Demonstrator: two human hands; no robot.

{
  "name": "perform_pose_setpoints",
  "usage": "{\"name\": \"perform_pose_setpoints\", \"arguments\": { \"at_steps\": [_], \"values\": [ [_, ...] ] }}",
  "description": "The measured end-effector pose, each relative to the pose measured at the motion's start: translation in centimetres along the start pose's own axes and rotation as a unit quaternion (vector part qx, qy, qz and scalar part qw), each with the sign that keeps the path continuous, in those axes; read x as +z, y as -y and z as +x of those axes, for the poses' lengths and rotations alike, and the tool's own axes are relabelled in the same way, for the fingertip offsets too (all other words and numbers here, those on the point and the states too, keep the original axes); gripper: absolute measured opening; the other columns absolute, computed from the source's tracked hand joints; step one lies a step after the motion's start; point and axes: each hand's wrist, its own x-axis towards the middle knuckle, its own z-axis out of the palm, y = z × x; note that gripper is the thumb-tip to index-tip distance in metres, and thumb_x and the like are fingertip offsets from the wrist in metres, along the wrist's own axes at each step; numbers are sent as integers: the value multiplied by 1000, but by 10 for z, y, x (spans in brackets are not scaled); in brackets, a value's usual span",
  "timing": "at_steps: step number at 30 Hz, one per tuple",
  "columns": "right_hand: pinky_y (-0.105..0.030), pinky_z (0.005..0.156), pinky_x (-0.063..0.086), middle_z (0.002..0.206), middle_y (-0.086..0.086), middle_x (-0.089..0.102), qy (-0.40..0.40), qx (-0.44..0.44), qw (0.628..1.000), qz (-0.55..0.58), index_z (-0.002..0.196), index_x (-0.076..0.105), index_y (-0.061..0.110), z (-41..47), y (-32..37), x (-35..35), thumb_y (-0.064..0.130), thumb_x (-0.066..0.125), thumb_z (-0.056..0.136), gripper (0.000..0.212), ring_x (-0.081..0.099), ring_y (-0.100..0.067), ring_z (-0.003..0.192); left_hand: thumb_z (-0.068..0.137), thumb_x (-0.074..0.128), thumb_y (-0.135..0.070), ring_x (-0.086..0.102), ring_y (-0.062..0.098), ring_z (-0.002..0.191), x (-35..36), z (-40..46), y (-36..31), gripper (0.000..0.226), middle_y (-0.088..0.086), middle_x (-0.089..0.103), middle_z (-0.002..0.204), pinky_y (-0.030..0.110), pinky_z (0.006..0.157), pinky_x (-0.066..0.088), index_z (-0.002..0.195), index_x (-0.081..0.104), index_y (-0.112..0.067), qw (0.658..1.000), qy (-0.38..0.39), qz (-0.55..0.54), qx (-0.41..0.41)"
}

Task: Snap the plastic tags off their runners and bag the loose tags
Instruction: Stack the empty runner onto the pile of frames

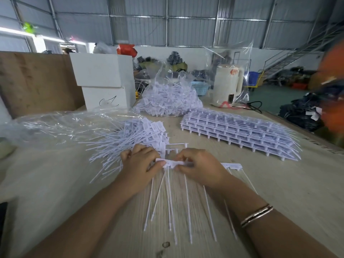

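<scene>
I can't see how many tags sit under my left hand [138, 165] and right hand [200, 167]; the fingers cover the middle of the runner [231, 165] they pinch, and its right end blurs. The tag tails [188, 205] smear toward the lower edge, so I can't count them. Both forearms are cut off by the bottom edge. The print on the loose tags [152, 127] is too small to read. The clear bag [55, 125] hides part of that heap. At the right edge an orange shape [333, 71] is blurred beyond telling. The far floor clutter [299, 110] stays indistinct.
</scene>
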Motion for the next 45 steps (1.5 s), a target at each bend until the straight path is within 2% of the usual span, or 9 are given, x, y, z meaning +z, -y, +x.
{"name": "perform_pose_setpoints", "arguments": {
  "at_steps": [3, 10, 14, 19, 25, 35, 39, 42, 45],
  "values": [
    [-25, 75, 44, 101, 6, 69, 6, -18, 1000, -8, 107, 69, 26, 2, 0, 5, 30, 59, 90, 20, 58, -6, 83, 77, 21, -61, 40, 6, 99, -3, 1, 1, 57, -16, 58, 86, 28, 73, 9, 82, 63, -22, 1000, -8, -15, 6],
    [-37, 69, 48, 77, -8, 67, -45, 37, 988, 141, 85, 69, 14, 2, -4, -1, 24, 54, 95, 21, 60, -31, 72, 86, 31, -38, 38, 5, 91, -10, 3, -9, 37, -12, 60, 80, 29, 69, 13, 76, 61, -18, 993, -79, -70, 42],
    [-21, 68, 48, 84, 5, 67, -107, 114, 974, 161, 89, 68, 25, -1, -26, -15, 23, 57, 93, 11, 62, -16, 75, 85, 24, -41, 37, 4, 98, -10, 1, 2, 42, -16, 59, 85, 28, 74, 11, 78, 61, -22, 994, -78, -71, -12],
    [-21, 67, 46, 84, 19, 61, -45, 48, 995, 71, 94, 67, 30, -1, -8, -1, 30, 67, 84, 10, 58, -1, 77, 88, 23, -45, 38, 8, 112, -5, 2, 2, 42, -20, 53, 107, 28, 79, 11, 103, 61, -35, 996, -48, 24, -67],
    [-29, 77, 48, 93, 4, 66, -59, -72, 992, 91, 98, 56, 18, 0, 12, 12, 27, 68, 83, 22, 60, -12, 86, 79, 16, -62, 35, 6, 104, 2, 0, -13, 68, -21, 53, 95, 39, 92, 24, 90, 72, -24, 997, 16, -80, -4],
    [-30, 68, 47, 82, 3, 69, -20, -35, 998, 46, 96, 69, 22, 3, -17, 10, 27, 57, 92, 13, 61, -15, 72, 84, 40, -44, 34, 1, 97, -2, 3, -4, 34, -25, 51, 89, 28, 76, 15, 87, 67, -23, 997, -25, -73, 2],
    [-28, 70, 46, 79, 3, 66, -7, -23, 996, 82, 88, 66, 18, 6, -16, 10, 24, 49, 97, 20, 59, -17, 70, 85, 32, -41, 36, 3, 93, -7, 1, -6, 39, -17, 57, 83, 29, 67, 12, 80, 64, -19, 993, -64, -77, 64],
    [-11, 64, 41, 82, 6, 64, -50, 68, 989, 124, 88, 60, 27, 4, -30, -5, 25, 50, 96, 13, 61, -18, 78, 82, 29, -43, 39, 3, 92, -12, 1, 0, 42, -11, 61, 79, 29, 69, 12, 75, 62, -18, 989, -87, -123, 2],
    [-18, 69, 46, 89, 4, 66, -66, 99, 987, 108, 96, 61, 28, -1, -38, -14, 29, 56, 93, 6, 61, -15, 81, 85, 32, -46, 40, 9, 100, -14, 1, 10, 32, -18, 54, 90, 29, 74, 12, 82, 60, -32, 994, -72, -63, -48]
  ]
}}
